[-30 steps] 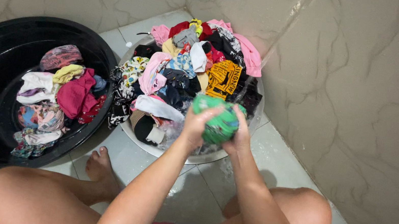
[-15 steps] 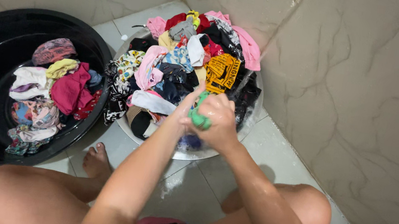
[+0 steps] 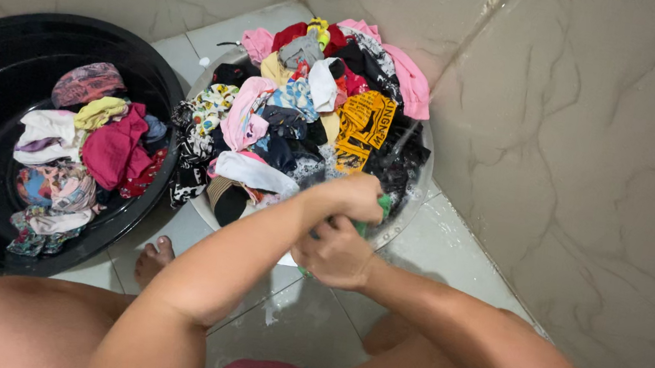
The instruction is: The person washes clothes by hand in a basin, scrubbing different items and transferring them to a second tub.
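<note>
Both my left hand [image 3: 355, 199] and right hand [image 3: 333, 252] clench the green cloth [image 3: 382, 207]; soft, soaked, likely slippery; best gripped bunched at both ends.

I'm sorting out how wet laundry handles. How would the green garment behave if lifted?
Probably floppy: the green garment is bunched small between left hand and right hand. Likely heavy for its size and dripping, since the floor tiles look wet.
</note>
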